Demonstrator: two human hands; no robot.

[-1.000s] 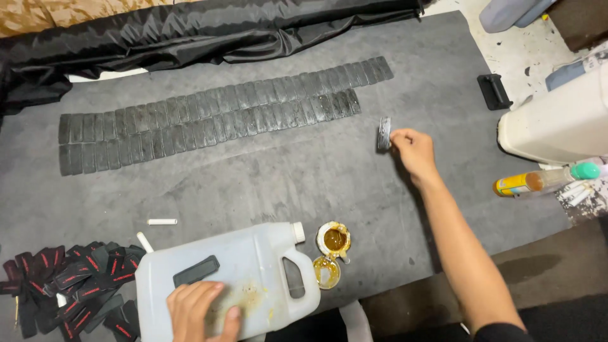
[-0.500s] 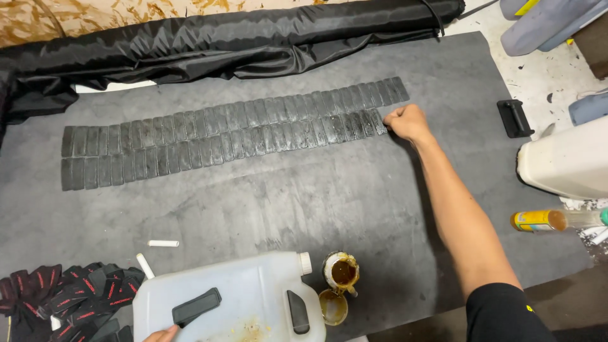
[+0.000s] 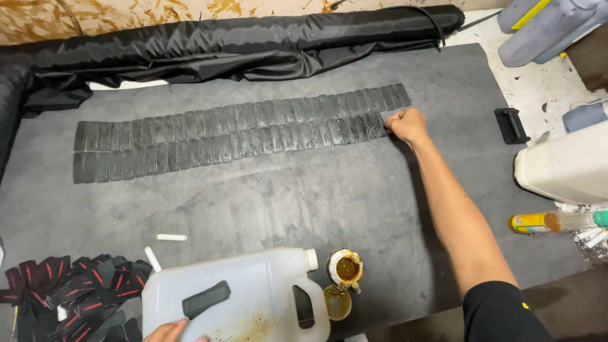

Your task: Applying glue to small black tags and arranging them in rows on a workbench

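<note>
Two long rows of dark rectangular strips point(image 3: 234, 136) lie side by side across a grey mat point(image 3: 266, 196). My right hand point(image 3: 408, 125) is stretched out to the right end of the lower row, its fingers curled on the last strip there. My left hand point(image 3: 170, 330) shows only partly at the bottom edge and rests on a white plastic jug point(image 3: 253, 297) lying on its side. A flat black piece point(image 3: 206, 299) lies on top of the jug, just beside that hand.
A small open tin of brown glue point(image 3: 345, 268) and its lid point(image 3: 337, 301) sit right of the jug. Black and red straps point(image 3: 69, 288) are heaped at bottom left, with white chalk sticks point(image 3: 171, 237) nearby. Rolled black fabric point(image 3: 240, 47) lies behind; a black piece point(image 3: 510, 125) and a sewing machine point(image 3: 560, 168) are at right.
My right hand carried a dark strip from the mat's right side to the end of the lower row. My left hand slid down the jug toward the frame's bottom edge.
</note>
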